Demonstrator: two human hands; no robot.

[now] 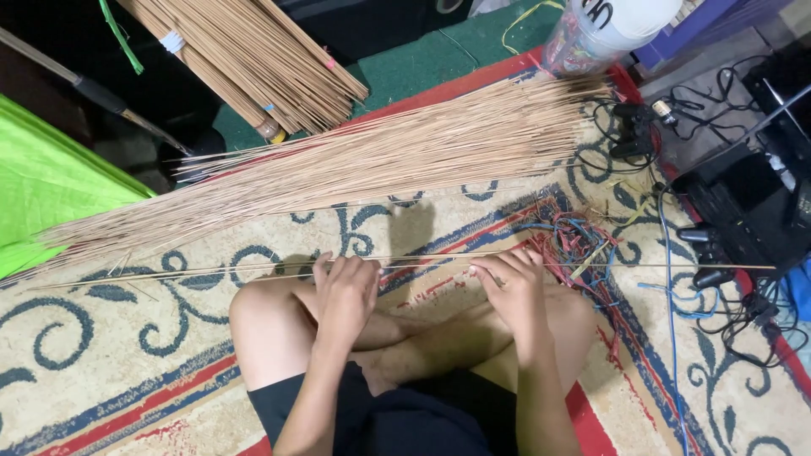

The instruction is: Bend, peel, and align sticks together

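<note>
The left hand (345, 291) and right hand (515, 283) are each pinching 1 thin stick (422, 257) level over the rug's (101, 371) middle, near the stick pile (338, 160); sorting seems underway, calling for steady grips.

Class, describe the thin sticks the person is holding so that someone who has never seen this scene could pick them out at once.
Start at the patterned carpet and the big loose pile of sticks lying across it. Nearer the person, a few thin sticks run sideways above the crossed legs. Unlike the pile, they are pinched by the left hand and right hand.
</note>
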